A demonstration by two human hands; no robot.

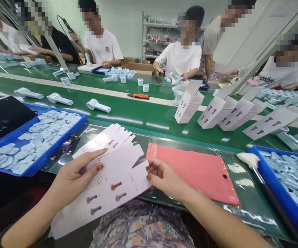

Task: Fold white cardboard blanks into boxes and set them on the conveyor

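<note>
A flat, unfolded white box printed with small pictures of handheld devices lies tilted over the table's front edge. My left hand grips its left side, thumb on the printed face and index finger stretched along the top; the other fingers are mostly hidden. At the right end, my right hand pinches a flap between thumb and fingers. Under and behind this box, more flat white boxes lie in a fanned stack. A pink padded sheet rests beside my right hand.
Blue trays of pale-blue plastic parts flank me, one left and one right. A white-tipped brush lies by the right tray. Several folded white boxes stand on the green conveyor, near orange-handled pliers. Co-workers sit opposite.
</note>
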